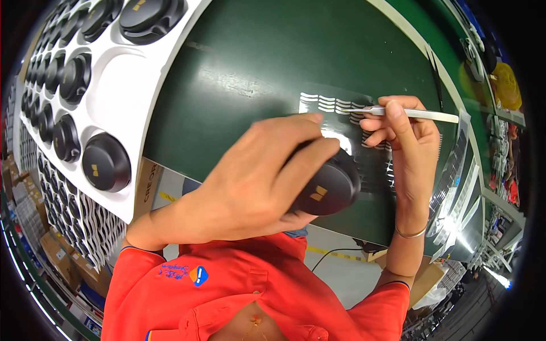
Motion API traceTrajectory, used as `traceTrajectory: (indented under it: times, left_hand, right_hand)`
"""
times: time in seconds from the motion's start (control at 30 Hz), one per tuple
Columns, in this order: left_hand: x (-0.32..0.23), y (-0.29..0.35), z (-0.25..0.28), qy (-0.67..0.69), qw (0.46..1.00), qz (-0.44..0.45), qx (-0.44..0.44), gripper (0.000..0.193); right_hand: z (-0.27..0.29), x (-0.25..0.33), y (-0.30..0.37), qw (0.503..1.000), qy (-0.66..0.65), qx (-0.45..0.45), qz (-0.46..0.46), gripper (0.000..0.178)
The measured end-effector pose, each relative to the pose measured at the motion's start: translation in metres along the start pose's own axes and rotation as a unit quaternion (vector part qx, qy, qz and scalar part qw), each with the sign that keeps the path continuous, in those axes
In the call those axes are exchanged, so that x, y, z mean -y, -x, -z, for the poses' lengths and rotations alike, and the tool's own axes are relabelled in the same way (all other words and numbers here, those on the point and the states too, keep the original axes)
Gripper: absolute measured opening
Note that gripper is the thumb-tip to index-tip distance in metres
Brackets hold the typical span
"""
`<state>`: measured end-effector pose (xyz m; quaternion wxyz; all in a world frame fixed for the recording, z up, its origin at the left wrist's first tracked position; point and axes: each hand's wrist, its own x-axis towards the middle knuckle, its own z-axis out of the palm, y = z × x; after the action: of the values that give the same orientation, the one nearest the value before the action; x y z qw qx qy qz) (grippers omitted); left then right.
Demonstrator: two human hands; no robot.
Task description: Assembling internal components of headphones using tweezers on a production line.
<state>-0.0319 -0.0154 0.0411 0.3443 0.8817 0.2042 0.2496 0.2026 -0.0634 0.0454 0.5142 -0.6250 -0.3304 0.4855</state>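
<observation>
My left hand (244,176) is closed around a black ear cup (336,187), a rounded shell with a small gold mark. Part of the shell is hidden behind the fingers. My right hand (410,133) pinches silver tweezers (438,115) between thumb and fingers, their points toward the left. The tips lie over a sheet of small curved white strips (326,104) on the green mat; whether they touch a strip I cannot tell. More strips show under and beside my right hand.
A white moulded tray (122,85) with rows of black ear cups stands at the left, one hollow near its edge bare. Stacked trays (74,216) are below it. The green mat (250,51) spans the bench. Clear strips (463,176) hang over the right edge.
</observation>
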Motion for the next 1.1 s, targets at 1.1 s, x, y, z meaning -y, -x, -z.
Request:
traceTrajectory:
  times: [1.1]
  left_hand:
    - [-0.005, -0.009, 0.000, -0.046, 0.998, -0.030, 0.015, 0.075]
  right_hand:
    - [-0.021, 0.010, 0.005, 0.993, 0.065, -0.015, 0.096, 0.019]
